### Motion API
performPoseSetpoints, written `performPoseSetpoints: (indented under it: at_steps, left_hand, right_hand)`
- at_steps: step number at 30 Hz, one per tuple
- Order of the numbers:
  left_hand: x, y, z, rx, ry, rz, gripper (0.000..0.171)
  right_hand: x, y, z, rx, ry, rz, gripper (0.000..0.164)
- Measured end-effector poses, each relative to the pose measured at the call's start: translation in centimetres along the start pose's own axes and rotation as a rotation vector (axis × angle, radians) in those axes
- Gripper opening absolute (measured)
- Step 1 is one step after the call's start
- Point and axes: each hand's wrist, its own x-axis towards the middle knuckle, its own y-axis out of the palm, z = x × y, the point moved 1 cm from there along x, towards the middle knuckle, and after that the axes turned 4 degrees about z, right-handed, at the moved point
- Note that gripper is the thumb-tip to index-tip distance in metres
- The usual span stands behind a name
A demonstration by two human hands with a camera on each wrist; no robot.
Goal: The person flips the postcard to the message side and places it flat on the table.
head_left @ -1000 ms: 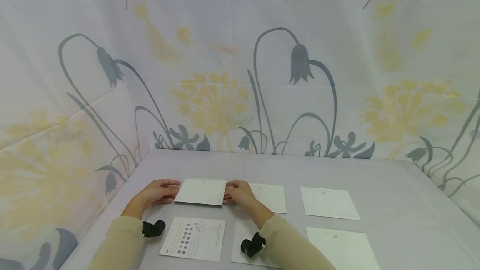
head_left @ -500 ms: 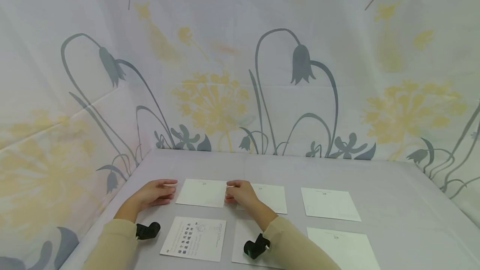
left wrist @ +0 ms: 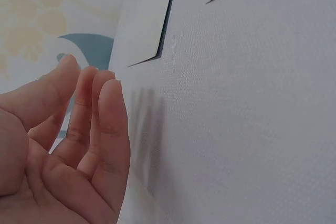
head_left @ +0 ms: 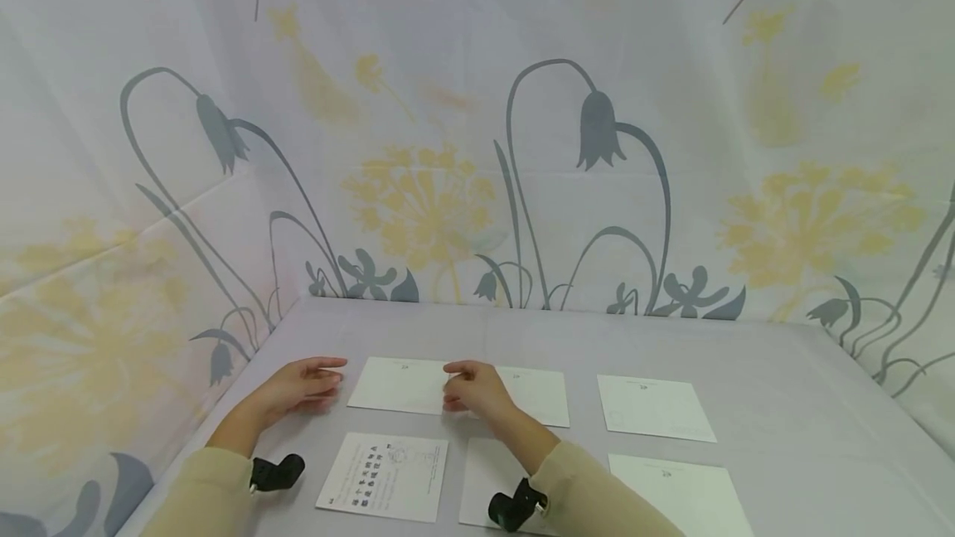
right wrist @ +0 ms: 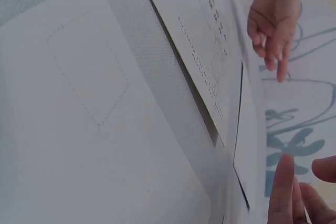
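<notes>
A white card [head_left: 398,388] with a small mark near its top edge lies flat at the back left of the table. My left hand [head_left: 298,392] is just left of this card, apart from it, with loosely bent fingers and nothing in them; its shadow falls on the tabletop in the left wrist view. Over the gap between that card and a second white card [head_left: 545,398], my right hand [head_left: 481,392] hovers and covers part of both. Thumb and fingers [right wrist: 283,192] stand apart in the right wrist view, holding nothing.
Nearer me lie a card with printed characters [head_left: 384,477] and a white card [head_left: 485,479] partly under my right wrist. Two more white cards, one farther back [head_left: 656,407] and one nearer [head_left: 679,495], lie at right. A flower-patterned cloth [head_left: 462,123] hangs behind.
The back-left card has gone from slightly raised between both hands to flat on the table. My left hand has let go and drawn away left; the right hand has loosened, moving little.
</notes>
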Motion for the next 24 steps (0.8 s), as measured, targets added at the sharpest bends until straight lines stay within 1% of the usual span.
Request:
performPoseSetpoints:
  at_steps: [5,9,15,24]
  left_hand:
    - [-0.6,0.5,-0.1,0.049,-0.005,-0.009,0.047]
    - [-0.9,0.7,-0.1,0.055,-0.002,-0.004,0.048]
    - [-1.4,0.7,0.1,0.059,0.038,0.048,0.053]
    - [-2.1,1.3,0.2,0.094,0.078,0.084,0.053]
  right_hand:
    - [-0.6,0.3,-0.1,-0.013,-0.01,0.011,0.038]
    - [-0.9,0.4,-0.1,-0.01,-0.025,0.018,0.037]
    - [-1.6,0.9,0.0,-0.009,-0.052,0.031,0.037]
    - [-3.0,1.4,0.3,-0.026,-0.119,0.058,0.039]
